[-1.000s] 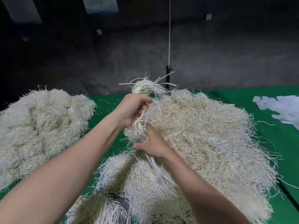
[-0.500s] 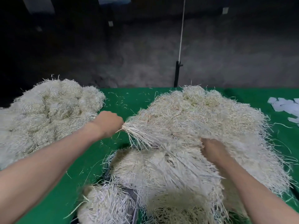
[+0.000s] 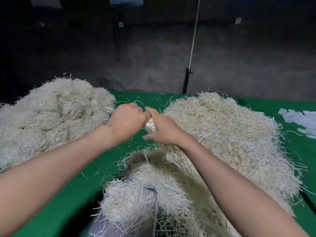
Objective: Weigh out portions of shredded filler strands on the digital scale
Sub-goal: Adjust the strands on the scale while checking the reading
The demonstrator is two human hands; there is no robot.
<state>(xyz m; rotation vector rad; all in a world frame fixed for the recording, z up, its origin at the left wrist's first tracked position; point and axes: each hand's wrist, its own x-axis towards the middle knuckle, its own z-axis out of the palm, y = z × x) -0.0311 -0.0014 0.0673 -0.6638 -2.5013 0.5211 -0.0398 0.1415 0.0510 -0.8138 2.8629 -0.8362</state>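
Observation:
A small bundle of pale filler strands [image 3: 150,126] sits between my two hands above the green table [image 3: 71,194]. My left hand [image 3: 127,119] grips it with curled fingers. My right hand [image 3: 163,129] touches the bundle's right side with fingers loosely extended. A big heap of strands [image 3: 230,134] lies to the right, another big heap [image 3: 51,113] to the left. Near me a smaller portion of strands [image 3: 136,199] covers a grey object, possibly the scale [image 3: 109,224], whose display is hidden.
White paper pieces [image 3: 302,120] lie at the far right of the table. A black post with a white cord [image 3: 187,79] stands behind the table against a dark wall. Loose strands are scattered on the green surface between the heaps.
My left hand moved right and farther away with a bundle. My right hand left the right heap and came in to meet it in the middle.

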